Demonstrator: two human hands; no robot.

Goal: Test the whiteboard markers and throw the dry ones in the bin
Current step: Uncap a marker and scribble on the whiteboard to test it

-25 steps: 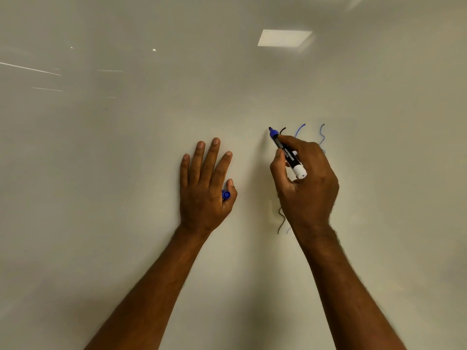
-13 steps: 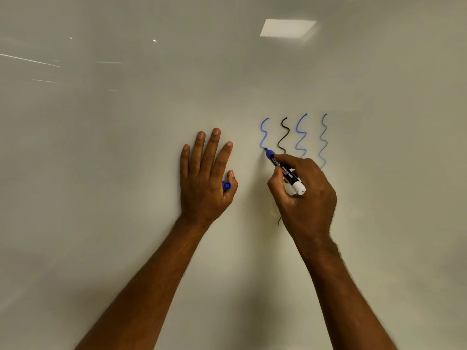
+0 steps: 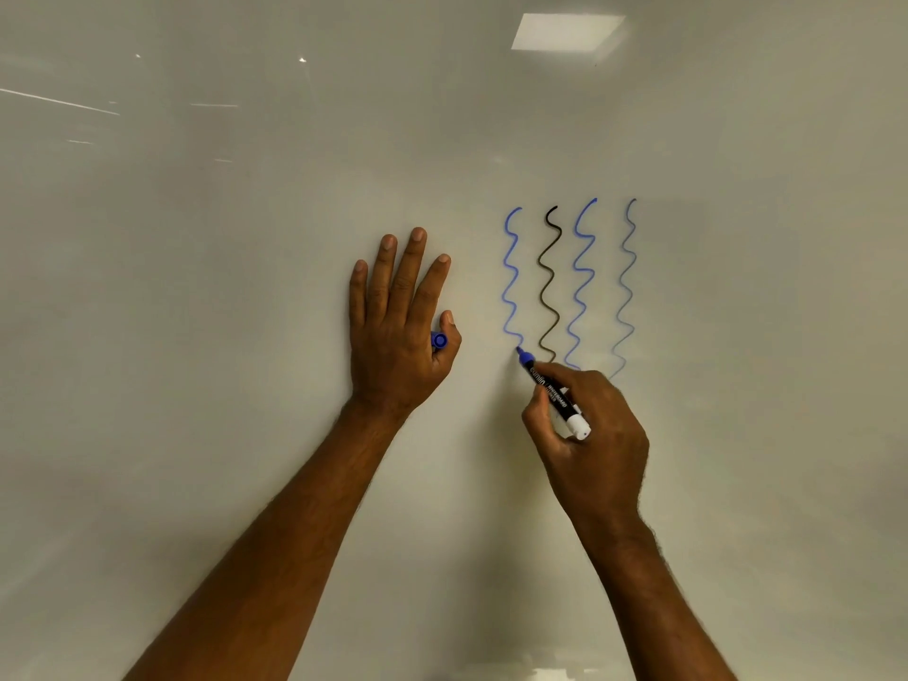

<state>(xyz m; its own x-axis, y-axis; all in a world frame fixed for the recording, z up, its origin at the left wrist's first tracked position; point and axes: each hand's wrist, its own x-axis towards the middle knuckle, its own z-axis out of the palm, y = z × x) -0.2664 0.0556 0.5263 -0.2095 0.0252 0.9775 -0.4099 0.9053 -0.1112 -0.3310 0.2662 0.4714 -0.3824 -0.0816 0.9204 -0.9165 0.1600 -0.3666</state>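
Four wavy test lines stand side by side on the whiteboard: a blue line at the left, a black line, a second blue line and a paler blue line at the far right. The right hand grips a blue whiteboard marker, fingers and thumb curled round its black barrel, with the blue tip touching the foot of the leftmost line. The left hand lies flat on the board well to the left of the lines, fingers straight, while its thumb pinches the blue cap against the palm.

The stroke appears nearly complete. To finish the test well, the pressure should stay light and even and the tip flat on the surface, so that the ink's strength can be fairly compared with the neighbouring lines. This line looks solid, which suggests the marker is worth keeping; the pale right-hand line points to a weaker pen. The cap should go back on promptly.

The bin and the other markers are out of view. The lower ends of the three lines on the right are hidden behind the writing hand. Most of the cap is covered by the left thumb and palm, and part of the barrel's lettering is too small to read. Ceiling-light reflections glare across the top of the board.
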